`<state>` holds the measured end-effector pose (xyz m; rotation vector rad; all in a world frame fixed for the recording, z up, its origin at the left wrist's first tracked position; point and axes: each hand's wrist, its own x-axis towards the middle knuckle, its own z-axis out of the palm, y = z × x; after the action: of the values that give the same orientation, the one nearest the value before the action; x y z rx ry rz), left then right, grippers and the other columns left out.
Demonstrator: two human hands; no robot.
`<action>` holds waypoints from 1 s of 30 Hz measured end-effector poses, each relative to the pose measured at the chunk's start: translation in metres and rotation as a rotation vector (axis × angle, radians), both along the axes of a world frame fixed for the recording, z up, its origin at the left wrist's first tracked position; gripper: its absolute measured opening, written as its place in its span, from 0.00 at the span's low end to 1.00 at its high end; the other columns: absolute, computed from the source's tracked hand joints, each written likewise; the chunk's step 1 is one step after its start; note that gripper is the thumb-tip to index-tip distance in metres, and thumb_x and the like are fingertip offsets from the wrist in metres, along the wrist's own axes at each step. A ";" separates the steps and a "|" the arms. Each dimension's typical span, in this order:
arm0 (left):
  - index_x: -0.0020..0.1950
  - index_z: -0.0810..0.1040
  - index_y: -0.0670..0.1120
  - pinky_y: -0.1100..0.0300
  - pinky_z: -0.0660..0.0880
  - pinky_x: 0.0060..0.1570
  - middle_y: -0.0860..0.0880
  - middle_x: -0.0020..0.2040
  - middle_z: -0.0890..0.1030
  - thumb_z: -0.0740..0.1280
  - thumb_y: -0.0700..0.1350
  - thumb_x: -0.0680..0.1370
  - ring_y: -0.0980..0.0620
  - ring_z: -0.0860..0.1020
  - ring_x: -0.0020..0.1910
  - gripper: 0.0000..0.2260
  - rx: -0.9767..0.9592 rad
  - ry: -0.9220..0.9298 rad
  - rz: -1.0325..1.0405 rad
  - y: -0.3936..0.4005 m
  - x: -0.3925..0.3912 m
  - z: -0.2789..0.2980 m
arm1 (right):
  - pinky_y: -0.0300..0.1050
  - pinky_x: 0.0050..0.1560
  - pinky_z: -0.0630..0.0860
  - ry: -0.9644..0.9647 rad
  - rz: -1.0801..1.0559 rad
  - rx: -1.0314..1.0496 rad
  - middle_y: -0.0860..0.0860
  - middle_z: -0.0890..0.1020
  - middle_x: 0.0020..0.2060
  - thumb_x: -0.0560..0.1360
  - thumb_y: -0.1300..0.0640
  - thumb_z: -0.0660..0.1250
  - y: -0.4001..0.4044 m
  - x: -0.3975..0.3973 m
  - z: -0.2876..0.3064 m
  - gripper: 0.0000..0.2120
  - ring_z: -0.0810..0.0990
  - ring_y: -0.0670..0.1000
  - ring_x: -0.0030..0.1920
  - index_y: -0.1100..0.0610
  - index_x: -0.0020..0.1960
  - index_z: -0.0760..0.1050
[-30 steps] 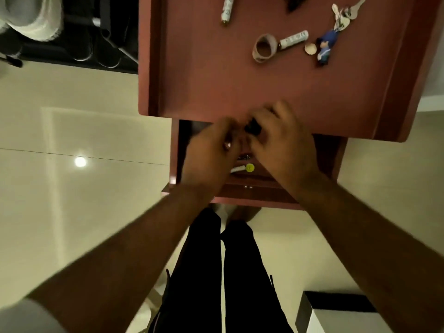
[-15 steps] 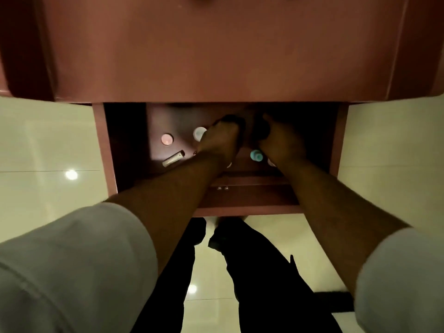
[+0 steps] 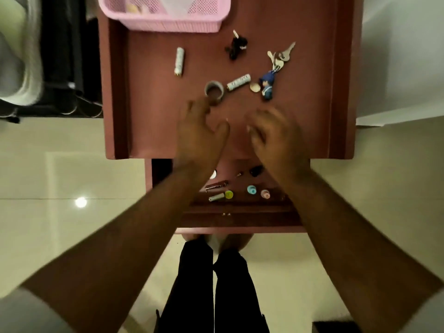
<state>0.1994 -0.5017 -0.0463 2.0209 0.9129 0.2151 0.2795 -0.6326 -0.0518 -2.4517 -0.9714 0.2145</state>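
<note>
**Both hands are up out of the drawer**

Half a second ago both hands were deep inside the drawer. Now they are up over the reddish-brown wooden table (image 3: 153, 116).

The left hand (image 3: 199, 135) has its fingers spread and holds nothing. The grey ring of sticky tape (image 3: 214, 91) lies on the table at 1 o'clock from it, just beside its fingertips. The blur hides whether they touch. The right hand (image 3: 271, 135) is blurry, with loosely bent fingers, and holds nothing.

The open wooden drawer (image 3: 240, 219) is at 6 o'clock from the hands. In it lie:
- a shiny metal clip (image 3: 216, 185)
- a white tube (image 3: 216, 197)
- a yellow-green round cap (image 3: 228, 194)
- a blue round cap (image 3: 251, 189)
- a pink round cap (image 3: 265, 193)
- a small black thing (image 3: 255, 170)

The pink plastic basket (image 3: 168, 22) at 12 o'clock holds something white, too blurry to name.
</note>
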 end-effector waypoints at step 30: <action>0.51 0.82 0.43 0.48 0.72 0.47 0.40 0.46 0.82 0.72 0.48 0.71 0.36 0.78 0.47 0.12 0.516 0.558 -0.683 -0.063 -0.053 -0.190 | 0.48 0.59 0.71 0.582 -0.348 -0.687 0.60 0.75 0.62 0.73 0.63 0.71 -0.084 -0.058 -0.155 0.18 0.74 0.60 0.62 0.62 0.62 0.74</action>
<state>0.1465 -0.5643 -0.2360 2.8222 0.4433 -0.5719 0.2220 -0.7169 -0.2073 -2.8130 -0.2171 1.2225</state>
